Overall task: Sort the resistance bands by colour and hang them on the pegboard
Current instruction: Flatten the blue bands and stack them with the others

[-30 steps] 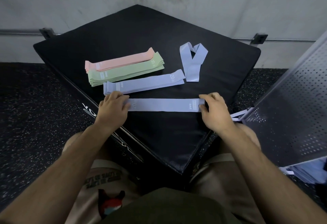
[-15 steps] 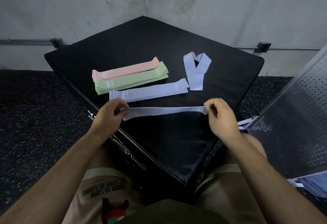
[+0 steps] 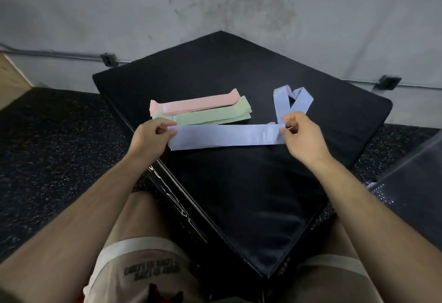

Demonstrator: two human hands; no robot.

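Left hand (image 3: 150,137) and right hand (image 3: 303,137) each pinch an end of the blue band (image 3: 227,136), fingers closed on it, stretching it flat over the black pad (image 3: 239,195), just nearer than the green pile (image 3: 210,115), likely for tidy stacking.

Both hands (image 3: 153,139) (image 3: 302,139) pinching blue band (image 3: 224,136), above black pad (image 3: 239,195)

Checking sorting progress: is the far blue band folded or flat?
Folded: far blue band lies bent into a V on the pad.
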